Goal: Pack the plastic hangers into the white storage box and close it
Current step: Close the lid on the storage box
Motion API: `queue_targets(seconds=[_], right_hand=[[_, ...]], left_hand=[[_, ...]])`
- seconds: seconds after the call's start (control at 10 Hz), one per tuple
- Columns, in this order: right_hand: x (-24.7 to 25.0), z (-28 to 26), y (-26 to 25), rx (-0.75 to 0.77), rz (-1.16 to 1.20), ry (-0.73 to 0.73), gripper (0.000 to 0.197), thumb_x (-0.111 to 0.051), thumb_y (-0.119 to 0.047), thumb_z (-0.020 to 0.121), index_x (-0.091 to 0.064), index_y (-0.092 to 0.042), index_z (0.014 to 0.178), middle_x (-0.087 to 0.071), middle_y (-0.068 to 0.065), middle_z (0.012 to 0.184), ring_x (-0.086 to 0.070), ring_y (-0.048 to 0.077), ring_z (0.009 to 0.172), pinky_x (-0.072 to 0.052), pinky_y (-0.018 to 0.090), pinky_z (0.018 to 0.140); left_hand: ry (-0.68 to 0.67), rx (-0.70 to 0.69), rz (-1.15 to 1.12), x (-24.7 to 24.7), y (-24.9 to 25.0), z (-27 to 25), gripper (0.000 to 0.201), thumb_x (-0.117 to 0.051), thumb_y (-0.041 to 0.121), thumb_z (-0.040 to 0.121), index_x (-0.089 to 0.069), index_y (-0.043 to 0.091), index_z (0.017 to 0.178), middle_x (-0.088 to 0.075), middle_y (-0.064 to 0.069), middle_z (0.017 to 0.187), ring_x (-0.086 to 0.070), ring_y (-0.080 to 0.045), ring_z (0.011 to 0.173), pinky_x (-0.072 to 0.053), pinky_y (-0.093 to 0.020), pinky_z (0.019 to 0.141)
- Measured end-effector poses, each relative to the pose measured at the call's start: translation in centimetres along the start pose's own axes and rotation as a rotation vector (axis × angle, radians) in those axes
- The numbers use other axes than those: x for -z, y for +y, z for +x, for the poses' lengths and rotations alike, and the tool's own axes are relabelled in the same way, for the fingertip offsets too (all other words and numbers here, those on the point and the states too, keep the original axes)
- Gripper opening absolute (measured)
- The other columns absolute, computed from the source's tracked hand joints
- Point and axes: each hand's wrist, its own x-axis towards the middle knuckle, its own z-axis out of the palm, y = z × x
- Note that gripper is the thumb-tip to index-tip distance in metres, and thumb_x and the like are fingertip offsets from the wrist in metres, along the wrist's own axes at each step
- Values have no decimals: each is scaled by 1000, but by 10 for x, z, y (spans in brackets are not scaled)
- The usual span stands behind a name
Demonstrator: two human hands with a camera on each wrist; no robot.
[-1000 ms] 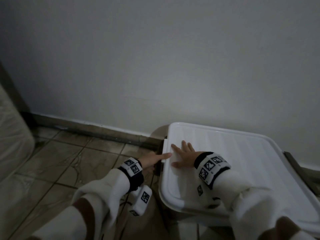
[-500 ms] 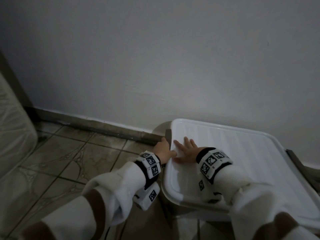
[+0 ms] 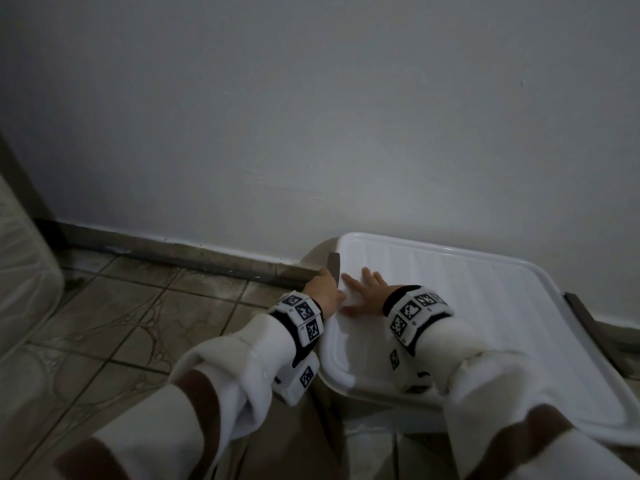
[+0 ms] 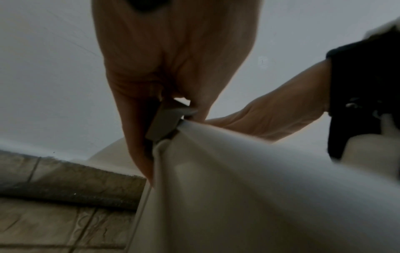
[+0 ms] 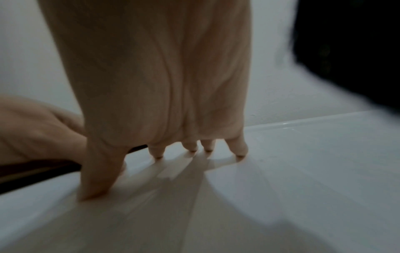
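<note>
Tiled floor by a plain wall, white storage box with lid on, hangers presumably inside, can't see them. Since a second ago my left hand went from fingers flat at the lid edge to a grip pinching the grey latch, so we're at the locking step. Right hand stays flat, pressing the lid. Only the left wrist view shows the latch pinch properly.

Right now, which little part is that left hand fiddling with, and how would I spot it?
Find the big white ribbed plastic lid by the wall. On its left edge stands a small grey plastic latch, gripped by the left hand. It is the only dark upright tab beside the flat right hand.
</note>
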Motion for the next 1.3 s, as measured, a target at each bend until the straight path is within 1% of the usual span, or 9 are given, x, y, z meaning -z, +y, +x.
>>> queue_targets(seconds=[0.3, 0.5, 0.6, 0.7, 0.9, 1.0, 1.1, 1.2, 1.3], right_hand=[[10, 10, 3, 2, 41, 14, 82, -50, -52, 89, 2, -32, 149, 13, 10, 156, 10, 32, 144, -9, 51, 114], [15, 3, 12, 42, 26, 19, 81, -52, -49, 90, 0, -31, 149, 9, 10, 157, 5, 30, 145, -10, 48, 114], [17, 2, 21, 58, 43, 18, 81, -54, -47, 89, -1, -31, 149, 9, 9, 157, 6, 29, 145, -9, 48, 115], [19, 4, 22, 50, 42, 25, 81, -54, -48, 89, -3, -31, 149, 8, 9, 157, 4, 29, 145, -9, 48, 115], [18, 4, 22, 53, 44, 48, 80, -54, -47, 89, -6, -30, 149, 2, 10, 157, -1, 29, 145, -13, 45, 114], [18, 1, 23, 70, 41, 67, 79, -55, -45, 89, -8, -27, 150, -4, 10, 157, -7, 28, 144, -16, 43, 113], [18, -6, 31, 96, 51, 77, 76, -56, -39, 90, -12, -23, 150, -8, 10, 157, -14, 26, 143, -17, 35, 113], [15, -14, 48, 110, 65, 42, 72, -56, -34, 91, -15, -24, 149, -7, 4, 158, -17, 24, 143, -16, 34, 114], [14, -30, 68, 82, 104, 34, 69, -56, -32, 91, -19, -25, 148, -20, 2, 155, -23, 22, 141, -19, 35, 113]], left_hand=[[-41, 2, 34, 6, 2, 20, 56, -46, 22, 96, -21, -3, 140, -49, -22, 133, -51, -35, 119, -42, -38, 95], [-40, 77, 1, 0, 13, 19, 62, -45, 22, 96, -13, -4, 142, -46, -21, 137, -48, -34, 123, -41, -37, 98], [-36, 97, 2, -3, 19, 18, 60, -44, 23, 97, -15, -4, 141, -44, -21, 138, -47, -34, 124, -39, -37, 98], [-54, 91, 9, 0, 21, 21, 63, -43, 25, 97, -10, -5, 143, -44, -21, 139, -47, -34, 124, -39, -37, 99], [-90, 89, 33, 2, 21, 22, 69, -40, 25, 98, 0, -6, 145, -39, -23, 143, -44, -35, 127, -38, -39, 104], [-88, 92, 10, -2, 21, 24, 66, -42, 23, 98, -3, -3, 145, -41, -23, 140, -46, -35, 125, -38, -38, 101], [-103, 94, 94, 2, 23, 18, 72, -45, 27, 97, -1, -5, 145, -38, -23, 143, -43, -35, 128, -36, -38, 104], [-95, 53, 223, 7, 30, 20, 85, -52, 33, 93, 4, -1, 147, -16, -21, 153, -27, -35, 138, -27, -41, 112], [-66, -22, 276, 14, 52, 13, 79, -51, 34, 93, -2, 4, 148, -2, -20, 154, -18, -38, 139, -24, -45, 113]])
